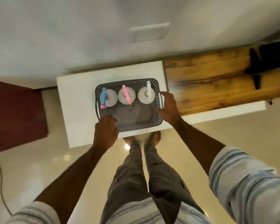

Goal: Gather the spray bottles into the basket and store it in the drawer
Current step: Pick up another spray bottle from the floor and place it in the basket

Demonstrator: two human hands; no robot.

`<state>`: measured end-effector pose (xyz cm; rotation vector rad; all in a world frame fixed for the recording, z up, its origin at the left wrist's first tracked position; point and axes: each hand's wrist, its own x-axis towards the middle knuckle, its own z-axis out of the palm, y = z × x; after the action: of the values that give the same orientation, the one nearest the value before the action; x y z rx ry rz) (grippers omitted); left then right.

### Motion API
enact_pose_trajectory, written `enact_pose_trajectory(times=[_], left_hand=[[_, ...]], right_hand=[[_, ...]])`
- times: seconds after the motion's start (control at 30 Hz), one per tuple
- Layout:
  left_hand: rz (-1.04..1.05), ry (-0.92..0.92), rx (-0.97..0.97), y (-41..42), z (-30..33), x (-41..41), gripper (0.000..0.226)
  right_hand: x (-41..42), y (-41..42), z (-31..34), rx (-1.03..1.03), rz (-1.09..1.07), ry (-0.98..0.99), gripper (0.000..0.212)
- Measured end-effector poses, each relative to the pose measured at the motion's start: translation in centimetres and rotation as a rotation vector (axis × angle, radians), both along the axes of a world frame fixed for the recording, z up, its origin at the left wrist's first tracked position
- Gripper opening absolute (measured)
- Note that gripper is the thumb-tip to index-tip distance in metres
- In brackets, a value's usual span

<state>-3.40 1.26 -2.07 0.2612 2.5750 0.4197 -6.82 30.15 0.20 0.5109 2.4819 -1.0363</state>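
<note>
— Where have the bottles ended up?

— All three stand upright in the grey perforated basket (137, 122), lined along its far side: the blue-trigger spray bottle (107, 97) on the left, the pink-trigger spray bottle (126, 96) in the middle, the white-trigger spray bottle (147, 93) on the right. The near half of the basket floor is bare.

— And the basket itself?

— It sits on the white cabinet top (78, 101), pushed against the wall. A wooden counter (208, 75) runs off to the right of it.

— What are the person's hands doing?

— The left hand (105, 130) is curled over the basket's near left corner, fingers on the rim. The right hand (169, 107) is at the right end, fingers spread around the side handle. Whether either one has really clamped down, I cannot tell from here; the picture is a bit blurred.

— Anything else?

— A dark red cabinet (18, 117) stands to the left, and the person's bare feet (155, 137) show just below the white top.
</note>
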Motion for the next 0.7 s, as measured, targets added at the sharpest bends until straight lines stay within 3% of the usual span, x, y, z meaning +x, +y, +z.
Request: enact_pose_trajectory(times=[0.2,0.3,0.5,0.7], left_hand=[[-0.57,-0.006,-0.02,9.0,7.0,0.9,0.057],[-0.848,0.045,-0.06,15.2,9.7,1.8,0.067],[-1.228,0.187,-0.039,28.8,14.3,8.2,0.073],[-1.535,0.282,-0.008,41.3,17.1,22.4,0.079]], right_hand=[[10.3,4.1,6.9,0.146,0.124,0.004,0.074],[17.2,7.0,9.5,0.278,0.081,0.012,0.081],[32.4,12.9,12.0,0.411,-0.212,-0.063,0.09],[49.9,17.7,14.0,0.431,-0.575,-0.115,0.089]])
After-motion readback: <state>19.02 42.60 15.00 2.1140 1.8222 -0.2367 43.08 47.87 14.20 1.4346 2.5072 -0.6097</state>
